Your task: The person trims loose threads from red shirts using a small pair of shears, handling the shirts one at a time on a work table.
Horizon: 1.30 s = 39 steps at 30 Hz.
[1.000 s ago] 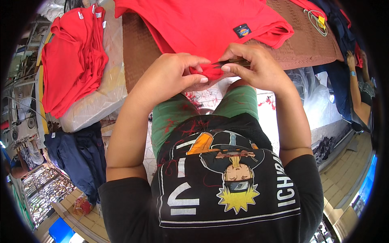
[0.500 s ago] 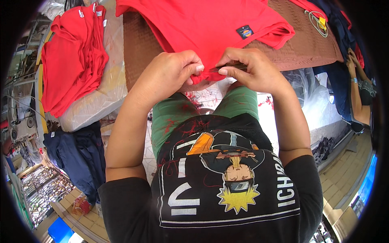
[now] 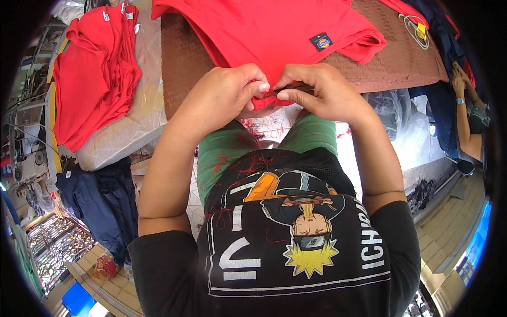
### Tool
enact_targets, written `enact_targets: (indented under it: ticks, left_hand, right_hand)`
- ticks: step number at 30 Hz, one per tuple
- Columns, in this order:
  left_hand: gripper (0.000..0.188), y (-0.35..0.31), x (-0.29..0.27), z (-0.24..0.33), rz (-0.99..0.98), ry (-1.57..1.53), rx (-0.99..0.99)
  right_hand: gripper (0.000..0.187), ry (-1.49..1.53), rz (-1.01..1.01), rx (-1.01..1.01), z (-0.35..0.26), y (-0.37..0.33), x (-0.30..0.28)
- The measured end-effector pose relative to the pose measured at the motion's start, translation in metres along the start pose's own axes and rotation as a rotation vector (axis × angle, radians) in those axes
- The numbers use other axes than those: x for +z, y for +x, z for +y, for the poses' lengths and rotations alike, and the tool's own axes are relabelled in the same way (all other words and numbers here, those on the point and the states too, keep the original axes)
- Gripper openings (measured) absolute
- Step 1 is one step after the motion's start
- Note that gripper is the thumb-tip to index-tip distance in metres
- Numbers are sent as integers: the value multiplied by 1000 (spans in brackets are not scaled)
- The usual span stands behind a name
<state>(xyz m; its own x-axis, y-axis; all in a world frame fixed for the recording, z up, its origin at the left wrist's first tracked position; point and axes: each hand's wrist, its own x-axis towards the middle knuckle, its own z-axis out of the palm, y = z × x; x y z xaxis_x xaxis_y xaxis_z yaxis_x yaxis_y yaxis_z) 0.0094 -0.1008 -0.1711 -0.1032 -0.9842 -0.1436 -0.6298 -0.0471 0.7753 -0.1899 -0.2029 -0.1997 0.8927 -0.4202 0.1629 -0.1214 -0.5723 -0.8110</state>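
A red shirt with a small dark label patch is spread on the table, its near edge gathered between my hands. My left hand pinches that edge between thumb and fingers. Close beside it, my right hand is closed on a slim dark metal tool, which looks like thread snips. Its tip reaches toward the gathered red cloth; my fingers hide most of the tool.
The brown-covered table fills the front. On the left, several red garments lie on a plastic-wrapped stack, above dark blue clothing. Clear plastic hangs at right. Another person's arm shows at the far right.
My right hand has shifted slightly left, closer to my left hand, with the tool still in it. The gathered red edge has moved a little between my fingers.
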Motion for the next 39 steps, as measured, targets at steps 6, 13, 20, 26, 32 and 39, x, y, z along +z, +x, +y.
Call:
enact_targets:
  ticks: [6,13,20,26,32,39]
  left_hand:
    - [11,1,3,-1,7,17,-1]
    - [12,1,4,2,10,-52,-74]
    - [27,-44,-65,29,-1,147,364]
    - [26,-41,-17,8,264,173,147]
    - [36,6,102,-24,514,635,364]
    - [30,17,57,0,735,620,371]
  right_hand:
    - [16,-65,-16,-15,0,1,-1]
    - [14,-150,-53,-6,-4,3,-4]
    - [19,-123,89,106,-5,-9,-44]
    - [19,-517,31,-83,-18,-16,-101]
    - [25,-582,317,127,-20,-56,-225]
    - [37,-393,457,276,-8,-65,-138]
